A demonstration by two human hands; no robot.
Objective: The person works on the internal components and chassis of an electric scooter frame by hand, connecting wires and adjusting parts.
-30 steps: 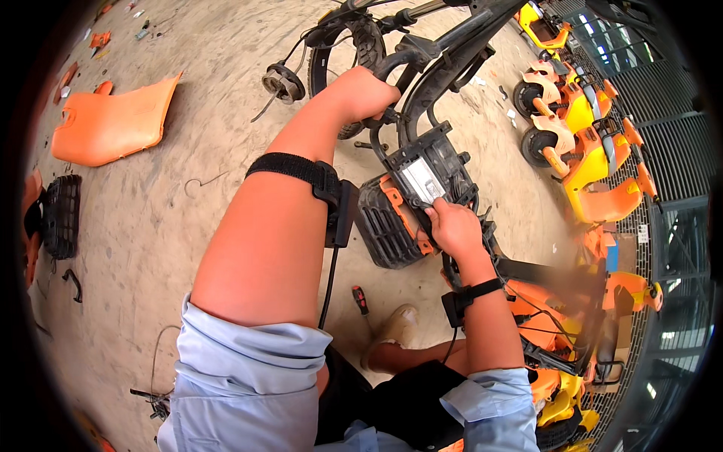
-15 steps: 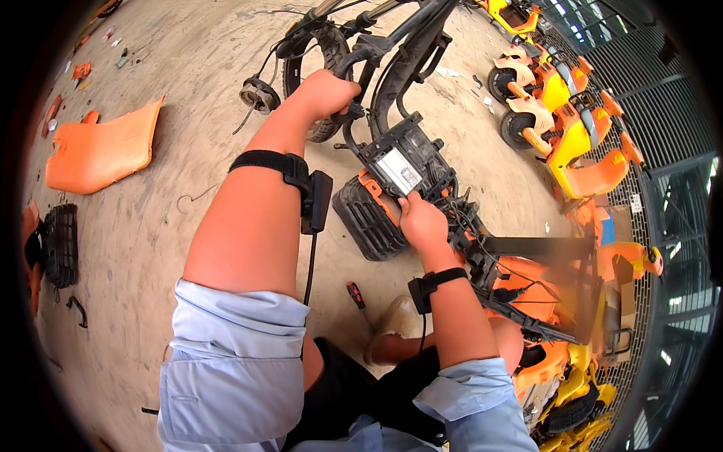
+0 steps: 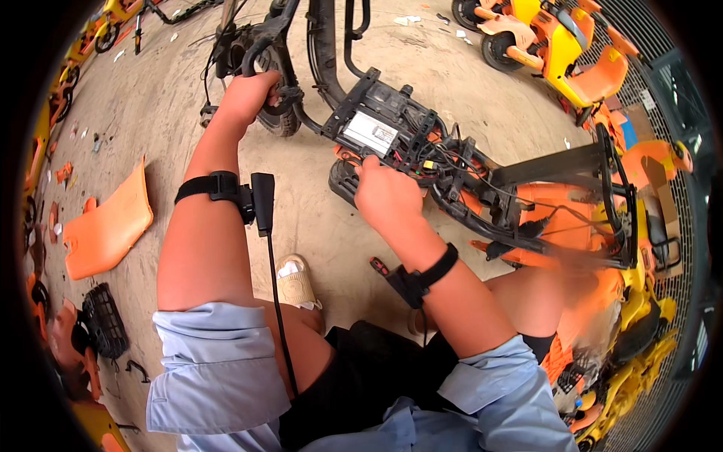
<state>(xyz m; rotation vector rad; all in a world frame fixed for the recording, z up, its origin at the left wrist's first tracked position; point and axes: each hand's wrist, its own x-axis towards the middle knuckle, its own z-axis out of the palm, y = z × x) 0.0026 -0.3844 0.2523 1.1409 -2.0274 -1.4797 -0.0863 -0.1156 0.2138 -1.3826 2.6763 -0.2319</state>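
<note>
While the left hand (image 3: 254,96) grips the bare black frame (image 3: 324,68), the right hand (image 3: 388,192) has an unclear hold; scooters (image 3: 553,49) stand on scuffed floor (image 3: 437,83).

I look down on a dusty beige concrete floor (image 3: 444,90), marked with dark scuffs and dotted with small white scraps (image 3: 407,19). Along the right side of my view a finely gridded grey wall (image 3: 680,256) bends with the lens, beside dark bluish panels (image 3: 675,87) I can't confirm as glass. Yellow-and-orange scooters (image 3: 591,79) stand near it. Bright, soft light covers the floor.
</note>
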